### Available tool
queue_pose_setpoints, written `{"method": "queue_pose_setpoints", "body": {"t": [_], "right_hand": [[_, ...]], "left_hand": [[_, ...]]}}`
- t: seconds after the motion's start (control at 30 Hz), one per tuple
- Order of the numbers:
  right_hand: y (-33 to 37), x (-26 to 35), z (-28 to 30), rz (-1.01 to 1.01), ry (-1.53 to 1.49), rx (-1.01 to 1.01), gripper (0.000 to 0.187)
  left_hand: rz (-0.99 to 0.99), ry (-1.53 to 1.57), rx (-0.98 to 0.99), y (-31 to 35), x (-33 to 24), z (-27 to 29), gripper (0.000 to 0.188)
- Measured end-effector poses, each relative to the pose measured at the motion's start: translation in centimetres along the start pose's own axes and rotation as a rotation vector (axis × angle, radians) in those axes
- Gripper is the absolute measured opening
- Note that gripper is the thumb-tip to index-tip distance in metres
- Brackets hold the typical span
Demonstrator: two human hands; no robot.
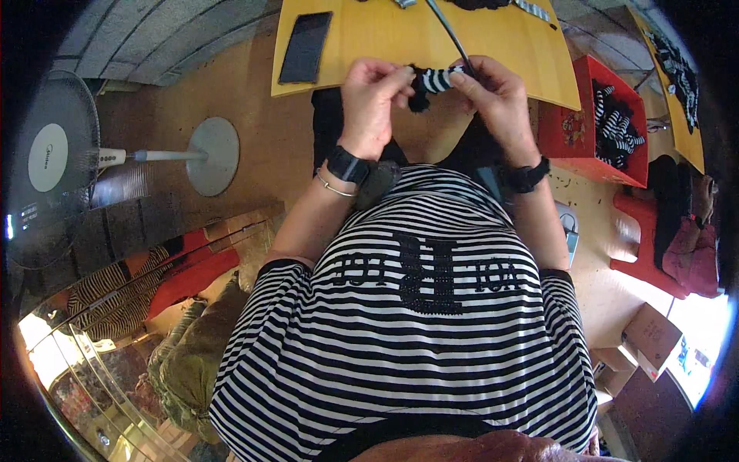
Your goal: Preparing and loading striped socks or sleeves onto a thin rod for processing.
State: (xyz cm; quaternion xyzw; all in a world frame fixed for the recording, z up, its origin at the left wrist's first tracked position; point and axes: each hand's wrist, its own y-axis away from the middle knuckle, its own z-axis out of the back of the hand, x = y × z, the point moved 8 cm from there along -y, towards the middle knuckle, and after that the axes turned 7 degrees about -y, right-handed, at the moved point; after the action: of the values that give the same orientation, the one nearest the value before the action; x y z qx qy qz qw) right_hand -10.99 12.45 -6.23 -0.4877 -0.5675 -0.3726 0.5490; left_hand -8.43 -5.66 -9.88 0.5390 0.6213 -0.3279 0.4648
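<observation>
A small black-and-white striped knitted piece [436, 80] with a dark, fuzzy end is stretched between my hands, just off the near edge of the yellow table [369, 46]. The fingertips of my left hand [375, 96] pinch its dark end. At the striped end, my right hand [493, 91] grips it between thumb and fingers. A slim dark rod [448, 29] slants down from over the table and its lower end reaches my right hand; whether the fingers hold it or it only passes behind them, I cannot tell.
A black flat slab [305, 48] lies at the table's left. Right of the table, a red box [566, 131] holds striped knitted pieces [616, 127]. More dark pieces [673, 73] lie on another yellow surface at far right. A fan [54, 158] with a round base stands left.
</observation>
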Motion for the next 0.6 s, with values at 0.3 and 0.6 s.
{"method": "queue_pose_setpoints", "body": {"t": [0.3,0.6], "right_hand": [[-1.3,1.8,-2.6,-0.112,-0.022,0.347,0.023],[2.3,0.8,0.1,-0.178,0.055,0.083,0.021]], "left_hand": [[0.066,-0.213,0.827,0.8,-1.2,-5.7,0.038],[0.094,0.322,0.201,-3.5,-1.7,1.7,0.037]]}}
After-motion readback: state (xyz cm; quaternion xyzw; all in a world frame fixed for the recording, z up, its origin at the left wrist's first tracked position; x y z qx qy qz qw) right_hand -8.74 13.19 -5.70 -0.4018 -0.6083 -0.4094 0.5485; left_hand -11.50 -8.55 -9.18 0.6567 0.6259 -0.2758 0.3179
